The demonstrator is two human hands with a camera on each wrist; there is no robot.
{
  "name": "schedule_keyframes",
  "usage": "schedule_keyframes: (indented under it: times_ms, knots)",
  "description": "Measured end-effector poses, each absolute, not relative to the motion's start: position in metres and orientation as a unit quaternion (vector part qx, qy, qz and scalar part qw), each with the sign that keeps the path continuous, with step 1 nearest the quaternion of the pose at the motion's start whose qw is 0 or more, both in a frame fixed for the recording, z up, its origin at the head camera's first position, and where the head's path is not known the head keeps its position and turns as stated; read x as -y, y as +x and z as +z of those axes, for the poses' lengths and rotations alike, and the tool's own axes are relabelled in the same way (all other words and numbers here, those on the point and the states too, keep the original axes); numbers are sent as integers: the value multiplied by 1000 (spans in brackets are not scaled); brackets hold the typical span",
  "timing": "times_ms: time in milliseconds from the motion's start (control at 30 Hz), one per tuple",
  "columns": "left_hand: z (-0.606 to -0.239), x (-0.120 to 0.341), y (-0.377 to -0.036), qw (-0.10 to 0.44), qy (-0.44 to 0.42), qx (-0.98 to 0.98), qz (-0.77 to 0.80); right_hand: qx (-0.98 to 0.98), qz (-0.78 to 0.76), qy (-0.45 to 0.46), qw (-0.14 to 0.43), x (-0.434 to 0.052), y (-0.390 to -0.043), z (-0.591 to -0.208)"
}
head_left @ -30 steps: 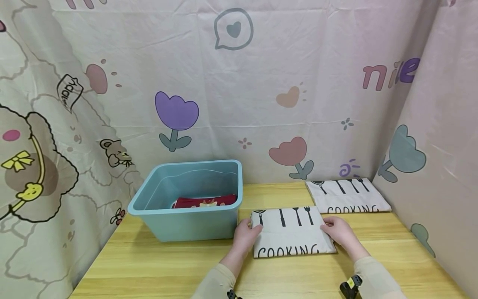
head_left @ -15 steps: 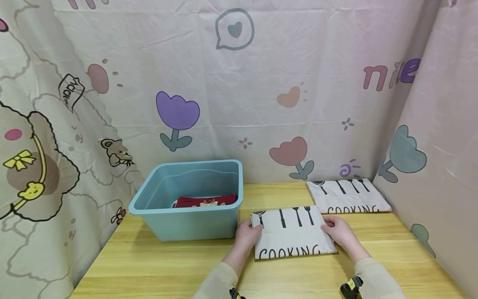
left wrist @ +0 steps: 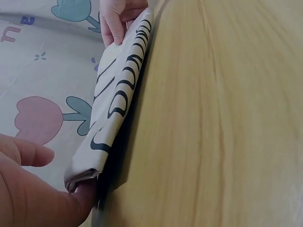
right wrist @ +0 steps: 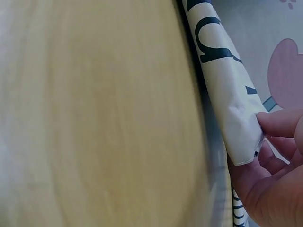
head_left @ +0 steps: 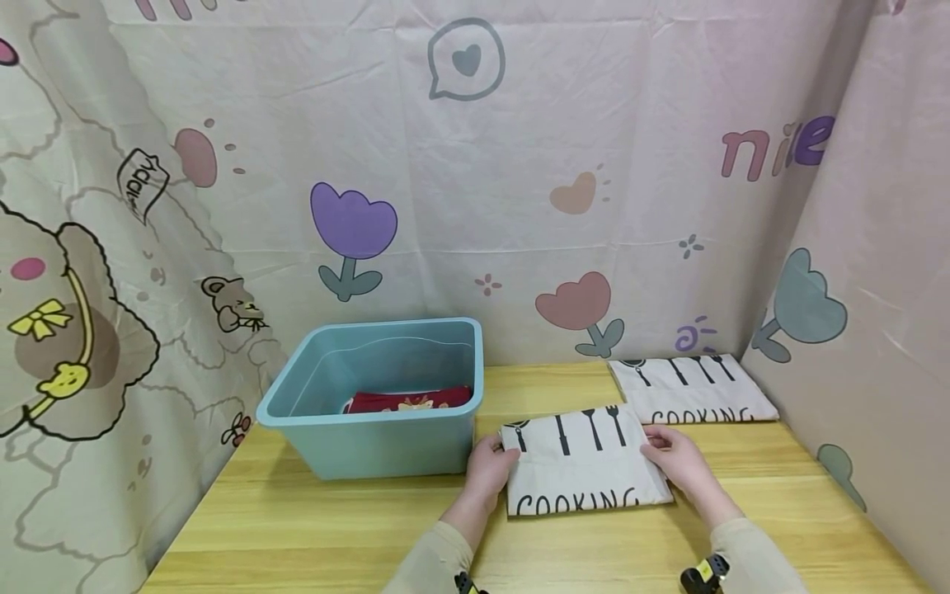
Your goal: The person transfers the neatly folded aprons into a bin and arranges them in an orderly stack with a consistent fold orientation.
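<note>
A folded white cloth, printed in black with utensils and the word COOKING, lies between my two hands over the table. My left hand holds its left edge, thumb on top, and in the left wrist view that hand has fingers under the folded end. At the opposite edge my right hand pinches the cloth between thumb on top and fingers beneath, as the right wrist view also shows for the hand. In the left wrist view, a dark shadow runs under the cloth's near edge.
Left of the cloth stands a light blue plastic bin, with a folded red cloth inside. A second folded COOKING cloth lies at the table's back right. Printed curtains enclose the wooden table at back and sides.
The cloth's far right corner has risen slightly, and the cloth has shifted a little to the right. Both hands keep hold of its edges; the right hand has moved slightly with it.
</note>
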State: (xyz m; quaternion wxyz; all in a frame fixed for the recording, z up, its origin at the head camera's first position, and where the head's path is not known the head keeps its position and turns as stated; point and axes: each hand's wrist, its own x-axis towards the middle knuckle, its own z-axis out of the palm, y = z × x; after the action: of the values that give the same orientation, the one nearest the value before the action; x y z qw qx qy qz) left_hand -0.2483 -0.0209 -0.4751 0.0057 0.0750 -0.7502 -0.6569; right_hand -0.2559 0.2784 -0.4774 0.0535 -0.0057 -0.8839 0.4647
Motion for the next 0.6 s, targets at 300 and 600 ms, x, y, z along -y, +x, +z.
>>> schedule_keyframes:
  times_ms: [300, 600]
  knots:
    - [-474, 19, -248, 10, 89, 712, -697, 865, 499, -1, 57, -287, -255, -469]
    - [-467, 17, -246, 8, 90, 673, -735, 860, 508, 3, 47, -297, -252, -452]
